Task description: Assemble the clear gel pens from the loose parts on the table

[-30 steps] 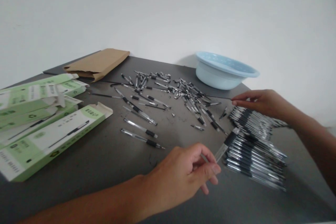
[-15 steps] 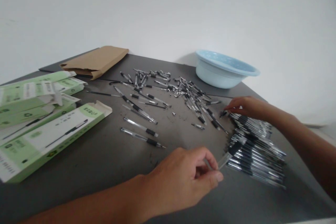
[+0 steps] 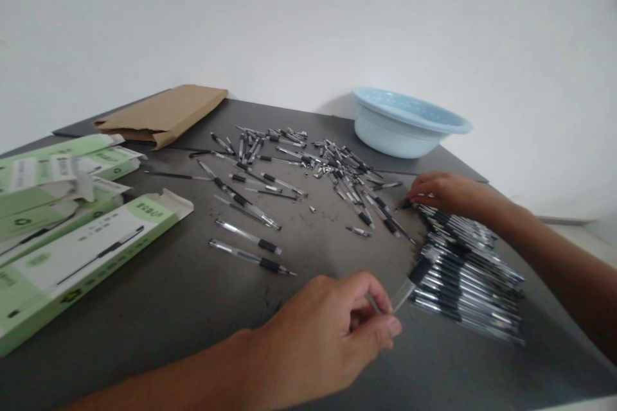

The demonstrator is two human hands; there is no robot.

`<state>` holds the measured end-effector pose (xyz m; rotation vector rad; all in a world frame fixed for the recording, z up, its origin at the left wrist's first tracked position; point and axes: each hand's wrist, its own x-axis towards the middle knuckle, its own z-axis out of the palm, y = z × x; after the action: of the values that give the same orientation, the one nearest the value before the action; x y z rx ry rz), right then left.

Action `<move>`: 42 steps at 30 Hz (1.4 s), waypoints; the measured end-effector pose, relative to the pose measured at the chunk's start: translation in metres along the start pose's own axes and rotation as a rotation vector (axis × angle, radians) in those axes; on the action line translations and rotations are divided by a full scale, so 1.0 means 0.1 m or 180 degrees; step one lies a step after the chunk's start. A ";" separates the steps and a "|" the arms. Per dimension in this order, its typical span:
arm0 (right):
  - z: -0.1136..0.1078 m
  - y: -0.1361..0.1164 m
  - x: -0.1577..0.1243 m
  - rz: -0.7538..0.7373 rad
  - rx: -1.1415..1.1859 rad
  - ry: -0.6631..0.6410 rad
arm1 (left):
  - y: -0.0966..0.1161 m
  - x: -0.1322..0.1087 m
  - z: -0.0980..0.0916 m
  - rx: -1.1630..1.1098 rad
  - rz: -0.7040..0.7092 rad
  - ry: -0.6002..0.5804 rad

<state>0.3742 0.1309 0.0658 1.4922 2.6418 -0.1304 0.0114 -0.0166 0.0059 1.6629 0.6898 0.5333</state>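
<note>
Between thumb and fingers of my left hand is a clear pen barrel with a black grip, slanting up to the right. Its grip end comes in front of the near edge of a pile of pens. These lie side by side in a stack, clear with black grips. My right hand reaches over the far end of the stack with its fingers closed. Something small and dark shows at its fingertips, too unclear to name.
Loose pens, refills and small silver tips lie scattered mid-table. Two pens rest nearer on the left. Green and white pen boxes pile up at left, with a brown paper bag behind. A light blue basin stands at back right.
The whole view has shifted slightly. My left hand keeps the pen barrel in nearly the same pose. My right hand stays at the far end of the pen stack, its fingers slightly lower over it.
</note>
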 end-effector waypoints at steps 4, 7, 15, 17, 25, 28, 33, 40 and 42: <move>0.02 0.04 -0.01 -0.0050 0.0002 0.0200 | 0.00 0.01 0.00 -0.0199 -0.0030 -0.0080; 0.00 -0.01 -0.05 -0.0014 0.0106 0.0483 | 0.02 0.01 -0.02 -0.0249 -0.0053 -0.0094; -0.22 -0.91 -0.36 0.0232 0.1364 0.1635 | 0.02 0.02 -0.06 -0.0012 0.0152 -0.0018; -0.25 -1.24 -0.41 0.0136 0.1840 0.1834 | 0.01 0.02 -0.07 0.0045 0.0173 -0.0029; -0.28 -1.90 -0.48 -0.0534 0.4827 0.2210 | 0.00 0.04 -0.08 0.0167 0.0121 -0.0035; -0.27 -1.91 -0.50 -0.0511 0.5053 0.2381 | 0.01 0.05 -0.07 0.0220 0.0052 -0.0010; -0.24 -1.93 -0.55 -0.0528 0.5043 0.2426 | 0.01 0.04 -0.07 0.0240 -0.0032 -0.0005; -0.19 -1.97 -0.58 -0.0646 0.4827 0.2449 | 0.04 0.04 -0.07 0.0230 -0.0131 -0.0017; -0.19 -1.98 -0.58 -0.0610 0.4732 0.2449 | 0.04 0.05 -0.08 0.0237 -0.0145 -0.0046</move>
<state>0.2336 -0.0180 0.0971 1.6422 3.3142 -2.3803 0.0104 -0.0085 0.0117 1.7147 0.7431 0.4677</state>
